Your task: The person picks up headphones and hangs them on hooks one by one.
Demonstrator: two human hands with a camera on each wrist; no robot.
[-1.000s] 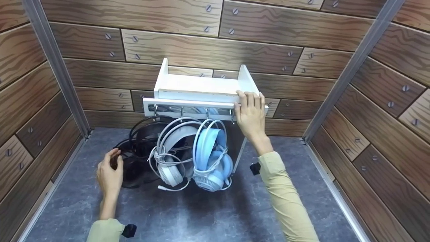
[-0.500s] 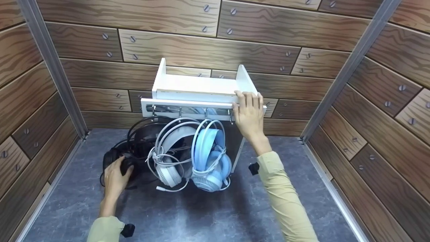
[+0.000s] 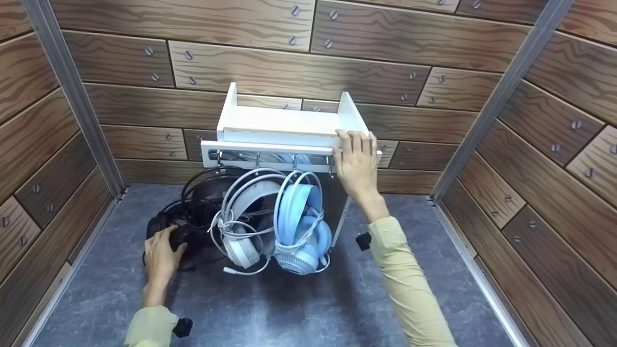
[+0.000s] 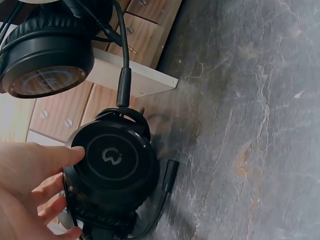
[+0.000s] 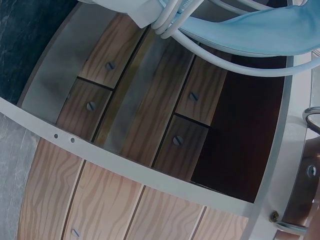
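Note:
In the head view my left hand (image 3: 161, 255) holds an ear cup of a black headset (image 3: 185, 236) at the left of the white hook rack (image 3: 289, 118). In the left wrist view the thumb lies on the round, logo-marked ear cup (image 4: 112, 157), with bent fingers behind it. Its boom microphone (image 4: 170, 177) sticks out beside it. Another black headset (image 3: 212, 185) hangs at the leftmost hook, overlapping the held one. My right hand (image 3: 359, 166) grips the right end of the rack's hook rail (image 3: 313, 167), fingers over its top edge. The right wrist view does not show that hand.
A white headset (image 3: 243, 250) and a light blue headset (image 3: 299, 236), cords bundled, hang on the middle hooks. A bare hook (image 3: 331, 166) is beside my right hand. Wood-patterned walls (image 3: 308, 67) enclose the grey floor (image 3: 241, 308) on the back and sides.
My left hand has shifted slightly to the right and down and now takes hold of the black headset's ear cup, with the headset showing further left. The right hand stays on the rack.

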